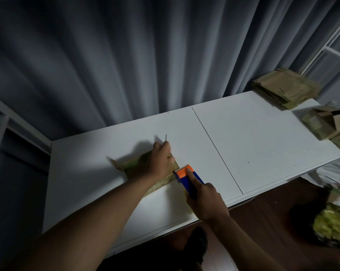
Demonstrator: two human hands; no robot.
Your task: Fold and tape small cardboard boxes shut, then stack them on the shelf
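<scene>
A small brown cardboard box [133, 167] lies on the white table [253, 145], with an open flap sticking out at its left end. My left hand [160, 160] presses down on top of the box, fingers curled over its far edge. My right hand [205, 201] grips the blue handle of an orange and blue tape dispenser [186, 178]. The dispenser's toothed orange head touches the box's right end, just below my left thumb.
A stack of flat cardboard blanks [284, 89] lies at the table's far right corner. Partly folded boxes [329, 126] sit at the right edge. A white shelf frame [327, 47] stands behind them, a grey curtain [126, 65] behind the table. A yellow-green bag [331, 225] lies on the floor.
</scene>
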